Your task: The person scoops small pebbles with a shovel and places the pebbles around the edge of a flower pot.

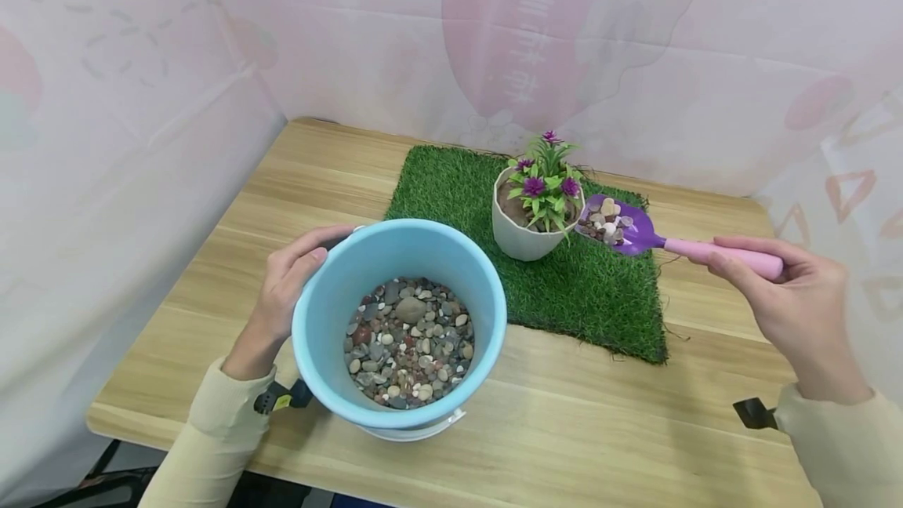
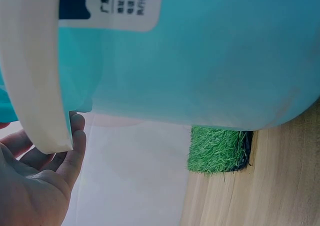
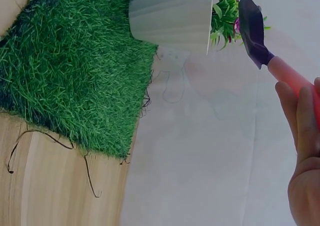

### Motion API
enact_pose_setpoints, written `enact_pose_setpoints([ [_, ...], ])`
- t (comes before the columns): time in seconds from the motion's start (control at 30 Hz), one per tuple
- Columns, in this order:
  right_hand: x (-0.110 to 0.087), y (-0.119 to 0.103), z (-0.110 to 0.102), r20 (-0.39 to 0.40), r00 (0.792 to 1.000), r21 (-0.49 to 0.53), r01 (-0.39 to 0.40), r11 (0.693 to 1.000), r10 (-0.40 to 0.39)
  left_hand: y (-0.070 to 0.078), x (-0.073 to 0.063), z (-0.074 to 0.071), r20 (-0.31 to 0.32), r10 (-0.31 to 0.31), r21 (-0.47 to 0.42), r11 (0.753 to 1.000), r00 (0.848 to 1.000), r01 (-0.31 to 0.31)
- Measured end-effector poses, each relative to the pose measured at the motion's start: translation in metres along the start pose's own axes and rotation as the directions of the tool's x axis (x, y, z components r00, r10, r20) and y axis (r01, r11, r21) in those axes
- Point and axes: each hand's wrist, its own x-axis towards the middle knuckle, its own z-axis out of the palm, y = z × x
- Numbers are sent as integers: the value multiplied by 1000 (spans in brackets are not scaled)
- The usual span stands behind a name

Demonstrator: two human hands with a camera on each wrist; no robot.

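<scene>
A light-blue bucket [image 1: 399, 229] with pebbles [image 1: 416, 335] inside is at the near left of the table. My left hand [image 1: 292, 281] holds the bucket's rim from its left side, fingers curled beside the white handle [image 2: 37, 81]. My right hand [image 1: 797, 296] grips the pink handle of a small garden trowel [image 1: 640, 230]. Its purple scoop carries several pebbles [image 1: 604, 219] level beside the right rim of a white flowerpot [image 1: 525, 244]. A plant [image 1: 546, 179] with purple flowers stands in brown soil in the pot. In the right wrist view the trowel's dark underside appears above the pot's rim.
The pot stands on a green artificial-grass mat [image 1: 585, 300], with loose dark threads at its edge. Beneath is a wooden table [image 1: 600, 422]. Pale printed cloth walls [image 1: 353, 38] rise behind and at both sides.
</scene>
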Motion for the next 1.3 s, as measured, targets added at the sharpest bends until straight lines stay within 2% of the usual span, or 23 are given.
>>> enact_pose_setpoints([
  [0.27,11,5,3,35,999,-107,17,994,-14,0,-2,0,-2,-10,-10,1000,1000,10],
  [0.67,27,10,12,54,998,-102,39,994,-33,1,-2,1,-1,-19,-15,1000,1000,19],
  [0.9,38,12,19,87,993,-94,93,991,-85,2,-2,1,0,-37,-7,999,999,37],
  [1.1,52,7,24,128,986,-132,121,984,-104,2,-1,0,-6,-25,-3,1000,1000,25],
  [1.3,66,-4,29,164,981,-214,134,968,-100,3,0,0,-2,-31,-9,999,1000,31],
])
